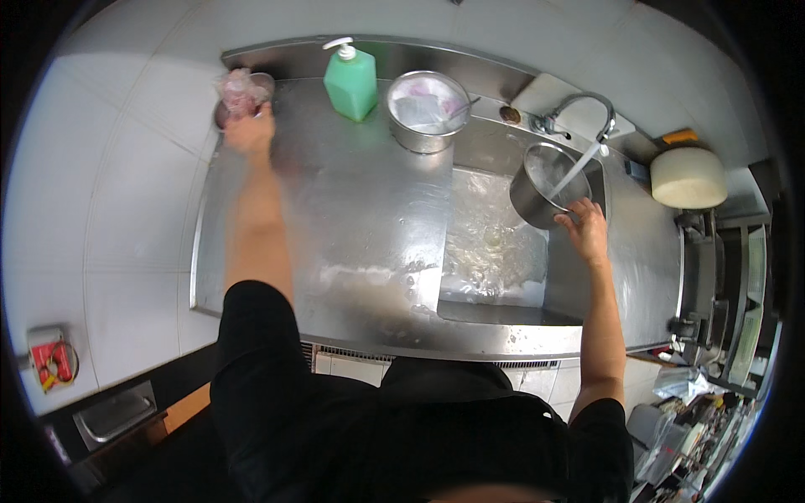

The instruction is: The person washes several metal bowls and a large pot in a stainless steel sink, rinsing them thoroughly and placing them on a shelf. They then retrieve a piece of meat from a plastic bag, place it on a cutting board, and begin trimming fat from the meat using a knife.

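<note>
My right hand (587,230) grips the near rim of a deep metal pot (534,195), thumb and fingers over its edge. The pot is tilted above the right end of a stainless steel sink (494,245), and water from the curved faucet (594,107) pours into it. At the far left corner of the steel counter, my blurred left hand (253,129) reaches to a crumpled pinkish, plastic-like bundle (241,94). The bundle lies on or in what look like small bowls (263,82). Whether my left fingers have closed on anything is unclear.
A green pump bottle (352,85) and a metal pot of suds (427,113), with a utensil handle over its rim, stand along the back. A white board (541,91) leans behind the faucet. To the right sits a round cream-coloured block (688,179). Shallow water covers the sink floor.
</note>
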Tool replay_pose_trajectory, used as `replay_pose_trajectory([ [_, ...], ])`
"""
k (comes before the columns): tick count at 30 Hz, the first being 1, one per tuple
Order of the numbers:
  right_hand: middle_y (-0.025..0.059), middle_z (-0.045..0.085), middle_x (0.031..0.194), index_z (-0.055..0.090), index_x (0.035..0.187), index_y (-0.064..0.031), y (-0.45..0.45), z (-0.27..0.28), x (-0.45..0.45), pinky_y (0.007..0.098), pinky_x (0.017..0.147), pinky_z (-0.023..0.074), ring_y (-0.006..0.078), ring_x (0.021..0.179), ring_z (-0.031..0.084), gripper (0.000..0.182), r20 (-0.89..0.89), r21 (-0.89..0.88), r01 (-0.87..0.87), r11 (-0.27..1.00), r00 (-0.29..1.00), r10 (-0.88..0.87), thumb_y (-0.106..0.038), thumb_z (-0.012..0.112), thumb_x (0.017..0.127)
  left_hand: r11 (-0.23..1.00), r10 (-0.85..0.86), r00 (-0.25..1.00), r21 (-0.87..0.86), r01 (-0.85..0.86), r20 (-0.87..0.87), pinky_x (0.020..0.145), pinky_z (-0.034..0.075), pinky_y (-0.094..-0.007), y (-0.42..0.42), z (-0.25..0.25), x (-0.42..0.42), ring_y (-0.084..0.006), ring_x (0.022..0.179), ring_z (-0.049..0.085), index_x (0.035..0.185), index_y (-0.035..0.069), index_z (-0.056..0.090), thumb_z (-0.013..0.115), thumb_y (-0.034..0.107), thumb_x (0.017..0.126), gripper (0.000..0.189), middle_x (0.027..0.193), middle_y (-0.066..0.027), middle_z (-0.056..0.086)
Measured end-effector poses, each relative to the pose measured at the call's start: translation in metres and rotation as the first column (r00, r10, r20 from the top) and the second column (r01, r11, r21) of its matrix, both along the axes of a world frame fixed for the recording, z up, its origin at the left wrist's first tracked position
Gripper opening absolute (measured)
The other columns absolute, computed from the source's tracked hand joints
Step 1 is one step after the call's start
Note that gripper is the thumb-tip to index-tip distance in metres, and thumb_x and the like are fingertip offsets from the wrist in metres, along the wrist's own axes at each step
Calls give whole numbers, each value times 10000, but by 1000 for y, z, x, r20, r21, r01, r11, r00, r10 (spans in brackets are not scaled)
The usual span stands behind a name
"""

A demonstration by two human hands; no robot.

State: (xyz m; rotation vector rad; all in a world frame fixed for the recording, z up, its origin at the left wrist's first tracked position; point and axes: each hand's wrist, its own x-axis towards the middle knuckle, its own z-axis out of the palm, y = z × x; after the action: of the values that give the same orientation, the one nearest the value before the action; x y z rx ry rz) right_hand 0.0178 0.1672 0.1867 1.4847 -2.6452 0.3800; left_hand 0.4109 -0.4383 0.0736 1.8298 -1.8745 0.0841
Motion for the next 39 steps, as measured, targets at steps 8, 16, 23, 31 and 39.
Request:
replay_pose_trajectory([
  [8,91,665,910,715,893,-42,3,24,0,447,777,488,334,866,587,253,-67,-87,-37,996,997,31,-243,816,776,844,501,181,524,113,-846,811,617,-510,-74,-38,96,-341,1088,638,1112,-101,634,725,315,908,472,1162,-212,594],
  [16,102,627,866,695,890,-30,16,62,24,448,761,466,337,859,556,258,-122,77,-151,986,980,160,-182,821,726,921,292,225,337,198,-930,552,666,-433,-2,-5,114,-292,695,677,1115,-193,544,578,93,902,358,988,-227,630],
  [23,97,678,973,722,953,-70,-104,123,108,465,804,516,344,957,608,365,-5,194,-531,825,840,542,-309,818,696,960,142,399,225,167,-906,498,637,-379,84,72,213,-259,604,670,913,-85,558,559,93,901,178,867,-163,622],
  [31,170,722,788,742,822,-59,-315,154,253,483,719,546,367,808,705,412,-114,356,-707,612,617,779,-451,720,698,934,80,396,207,290,-915,517,643,-375,128,136,254,-282,626,695,897,-50,562,585,130,928,184,844,-118,594],
  [39,100,689,971,720,988,-89,-283,142,176,469,869,506,343,986,641,331,-20,176,-769,614,621,784,-331,812,781,943,100,251,172,285,-963,543,660,-437,131,66,182,-284,593,672,766,22,456,609,67,903,211,775,-101,545],
])
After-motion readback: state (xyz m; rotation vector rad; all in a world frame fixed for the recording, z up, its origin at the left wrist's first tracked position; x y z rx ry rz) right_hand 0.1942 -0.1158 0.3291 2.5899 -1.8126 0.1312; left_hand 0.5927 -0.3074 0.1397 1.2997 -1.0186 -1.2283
